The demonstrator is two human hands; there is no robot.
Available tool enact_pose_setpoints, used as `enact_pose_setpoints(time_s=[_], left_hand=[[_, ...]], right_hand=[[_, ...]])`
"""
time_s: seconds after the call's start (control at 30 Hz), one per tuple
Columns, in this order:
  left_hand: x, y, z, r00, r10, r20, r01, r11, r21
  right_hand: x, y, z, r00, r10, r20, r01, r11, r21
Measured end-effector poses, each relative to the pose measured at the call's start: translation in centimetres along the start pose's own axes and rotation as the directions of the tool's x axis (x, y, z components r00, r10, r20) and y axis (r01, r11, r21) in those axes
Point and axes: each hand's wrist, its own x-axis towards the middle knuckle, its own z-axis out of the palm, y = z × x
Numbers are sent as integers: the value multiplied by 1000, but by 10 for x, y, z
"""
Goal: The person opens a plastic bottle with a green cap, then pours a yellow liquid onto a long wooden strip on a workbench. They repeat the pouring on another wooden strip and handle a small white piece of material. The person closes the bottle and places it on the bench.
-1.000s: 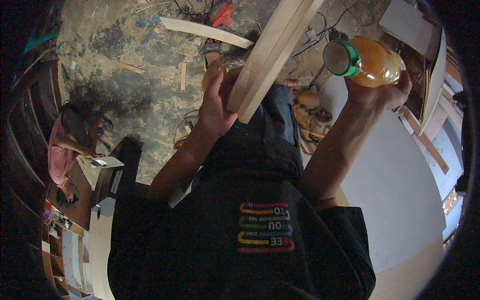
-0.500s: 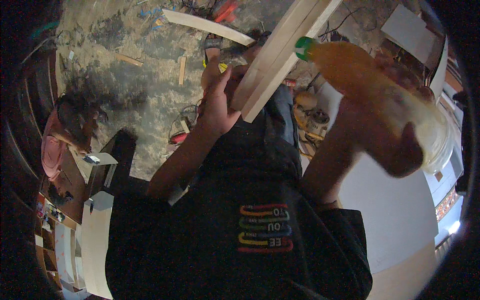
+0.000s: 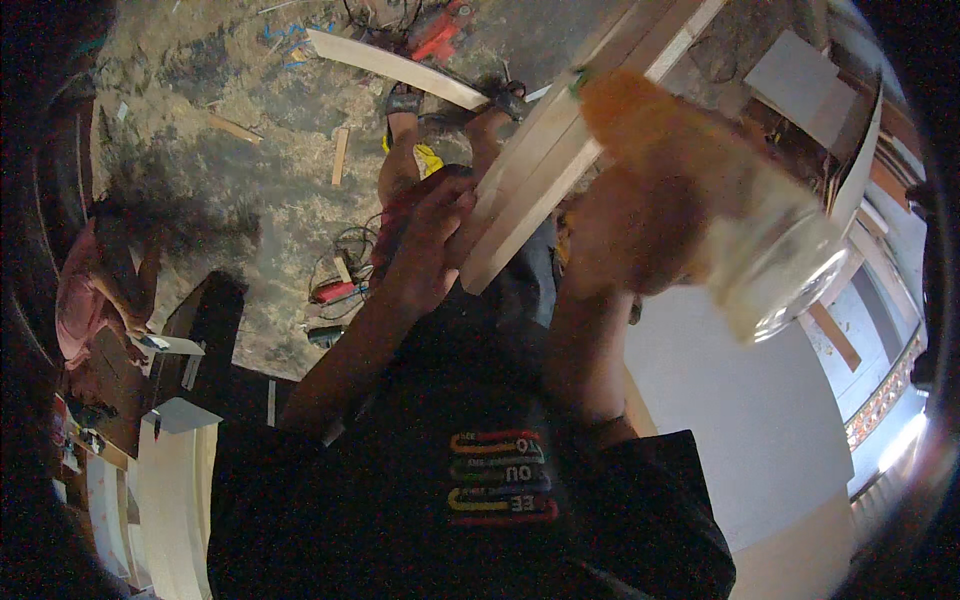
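Left hand: the left hand [image 3: 432, 240] is closed round the near end of the pale wood, its fingers partly hidden.
Pale wood: the pale wood [image 3: 545, 165], long, straight and lined along its length, slants up from just above the person's lap; its near end lies against the left palm, and its far end runs out past the floor's far edge.
Right hand: the right hand [image 3: 655, 225] is wrapped around the bottle — blurred, so the single fingers cannot be told apart.
Bottle: the bottle [image 3: 755, 215] is tilted, orange toward the neck and clear at the base; its green tip overlaps the wood (whether they touch, I cannot tell).
Floor: on the stained floor [image 3: 270, 190], a curved strip [image 3: 395, 68] and a red tool [image 3: 440, 32] lie toward the far edge; another red tool [image 3: 338, 291] lies nearer the lap, beside cables.
White panel: the large white panel [image 3: 740, 400] spreads on the right, below the bottle.
Co-worker: a person in pink [image 3: 85, 305] bends at the floor's left edge — well apart from the wood.
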Motion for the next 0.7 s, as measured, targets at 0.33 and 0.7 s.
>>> enact_pose_setpoints(time_s=[0.33, 0.7], left_hand=[[-1, -4, -7, 999, -28, -24, 27, 998, -57], [3, 3, -9, 979, 201, 19, -188, 872, 452]], right_hand=[[76, 15, 25, 999, -7, -35, 7, 1000, 19], [-81, -7, -30, 991, 55, 119, -48, 997, -61]])
